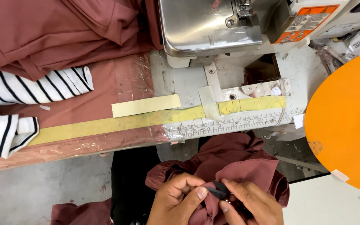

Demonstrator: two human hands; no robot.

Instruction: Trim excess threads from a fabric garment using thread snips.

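Both my hands are low in the view, below the table edge, working on a maroon garment piece (246,160) bunched in my lap. My left hand (176,202) pinches the fabric with thumb and fingers. My right hand (251,204) touches it from the right, gripping the cloth and a small dark tool (218,191) between the two hands. The fingertips of both hands almost meet over a fold of the cloth.
A sewing machine (213,25) stands on the table ahead, with a taped ruler (230,123) and yellow tape strips (146,105) along the front edge. Maroon fabric (55,29) is piled at the back left beside black-and-white striped pieces (30,89). An orange disc (346,121) sits at right.
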